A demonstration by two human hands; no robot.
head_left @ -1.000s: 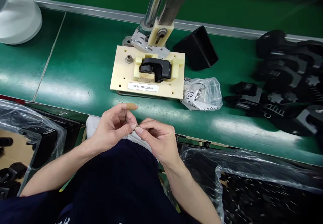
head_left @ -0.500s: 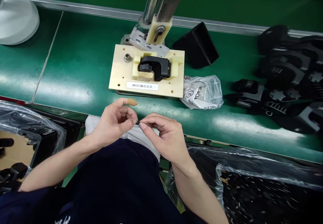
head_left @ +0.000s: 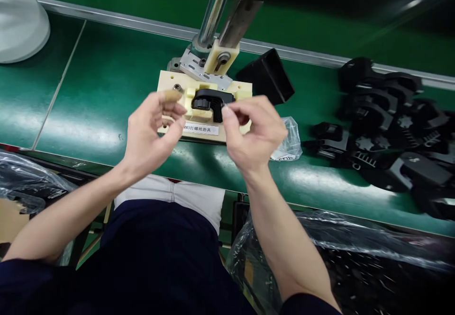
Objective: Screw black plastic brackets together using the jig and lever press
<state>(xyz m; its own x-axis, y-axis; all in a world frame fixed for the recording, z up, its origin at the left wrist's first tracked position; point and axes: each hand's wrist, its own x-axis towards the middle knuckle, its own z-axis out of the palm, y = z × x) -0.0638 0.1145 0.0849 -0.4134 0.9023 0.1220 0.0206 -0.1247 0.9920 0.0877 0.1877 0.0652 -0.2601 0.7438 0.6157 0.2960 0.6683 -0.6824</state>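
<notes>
A black curved plastic part (head_left: 215, 96) with a ribbed inner side sits in the cream-coloured fixture (head_left: 166, 79). My right hand (head_left: 254, 130) is at the fixture's right side, thumb and forefinger pinched beside the black part. A small dark piece (head_left: 222, 105) shows at those fingertips, too small to name. My left hand (head_left: 152, 128) hovers over the fixture's left front, its thumb and fingers apart with nothing between them. One of its fingers wears a tan cover. The fixture's white label (head_left: 201, 129) is partly behind the left thumb.
A metal press column (head_left: 215, 16) rises behind the fixture. To its right stand a black open box (head_left: 268, 76) and a clear plastic bag (head_left: 289, 139), partly behind my right hand. Several black assemblies (head_left: 384, 130) lie at the right. A white round base (head_left: 23, 23) is at far left.
Both hands have moved up from the table's front edge to the fixture and come apart. The small dark piece, earlier between both hands' fingertips, appears to be in the right hand.
</notes>
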